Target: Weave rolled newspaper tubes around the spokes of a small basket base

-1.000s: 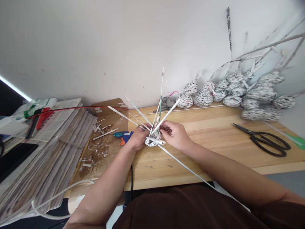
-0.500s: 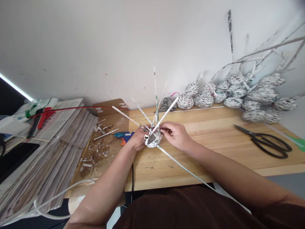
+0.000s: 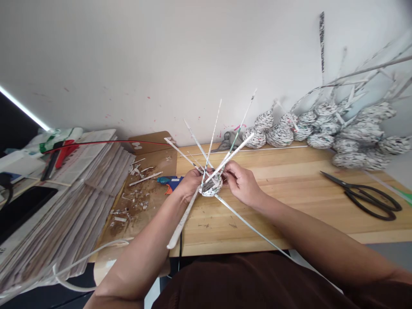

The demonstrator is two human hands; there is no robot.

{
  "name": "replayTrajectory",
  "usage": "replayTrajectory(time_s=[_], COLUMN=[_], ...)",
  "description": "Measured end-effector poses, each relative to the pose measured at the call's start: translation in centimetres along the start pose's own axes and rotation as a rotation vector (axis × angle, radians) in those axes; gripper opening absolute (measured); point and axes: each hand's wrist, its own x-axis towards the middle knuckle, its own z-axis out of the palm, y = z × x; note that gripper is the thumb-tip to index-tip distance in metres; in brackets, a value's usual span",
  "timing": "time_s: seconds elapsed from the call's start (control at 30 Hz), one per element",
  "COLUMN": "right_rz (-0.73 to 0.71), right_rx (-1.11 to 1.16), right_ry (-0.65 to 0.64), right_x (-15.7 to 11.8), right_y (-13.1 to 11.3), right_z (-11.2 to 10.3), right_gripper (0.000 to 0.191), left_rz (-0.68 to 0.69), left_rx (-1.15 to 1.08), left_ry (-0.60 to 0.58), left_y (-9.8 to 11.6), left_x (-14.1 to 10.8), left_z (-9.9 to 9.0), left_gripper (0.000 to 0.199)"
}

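Note:
A small round weave of rolled paper strips [image 3: 211, 189] is held over the table, with several paper sticks fanning up and out from it. My left hand [image 3: 192, 183] is closed on its left side, the fingertips partly hidden behind the sticks. On the right side, my right hand [image 3: 240, 180] pinches at the weave's edge, thumb and fingers together. One thick white stick [image 3: 184, 221] points down toward me over my left wrist. A long pale strip [image 3: 251, 226] runs from the weave down to the right, past the table edge.
Black scissors [image 3: 367, 195] lie at the right. Woven paper gourd shapes [image 3: 280, 128] line the wall. A blue glue gun [image 3: 172, 183] and paper scraps [image 3: 138, 197] lie left of my hands, beside a tall newspaper stack [image 3: 71, 210] bearing a phone [image 3: 28, 210].
The green-marked upright stick now leans right, and a thick stick now points down toward me. Both hands stay at the weave; the whole view has shifted slightly.

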Motion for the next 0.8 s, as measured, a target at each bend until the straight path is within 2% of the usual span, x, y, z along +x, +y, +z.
replayTrajectory(time_s=[0.23,0.37,0.47,0.63,0.8], right_rz=[0.009,-0.029,-0.125,-0.267,-0.257], right_rx=[0.060,0.111,0.002,-0.168,-0.112], right_ry=[0.011,0.015,0.035,0.032,0.039], right_x=[0.0,-0.1,-0.1,0.1,0.1], right_y=[-0.1,-0.6,-0.8,-0.9,-1.3], right_z=[0.1,0.0,-0.1,-0.6,-1.0], right_gripper=[0.009,0.014,0.017,0.020,0.021], left_rz=[-0.047,-0.057,-0.070,-0.088,-0.094], left_rx=[-0.016,-0.023,-0.003,0.035,0.053], left_ry=[-0.014,-0.083,-0.119,-0.111,-0.115], left_y=[-0.1,-0.4,-0.4,-0.2,-0.4], left_x=[0.4,0.7,0.6,0.2,0.4], left_z=[-0.5,-1.1,-1.1,-0.8,-1.1], left_gripper=[0.035,0.033,0.033,0.034,0.036])
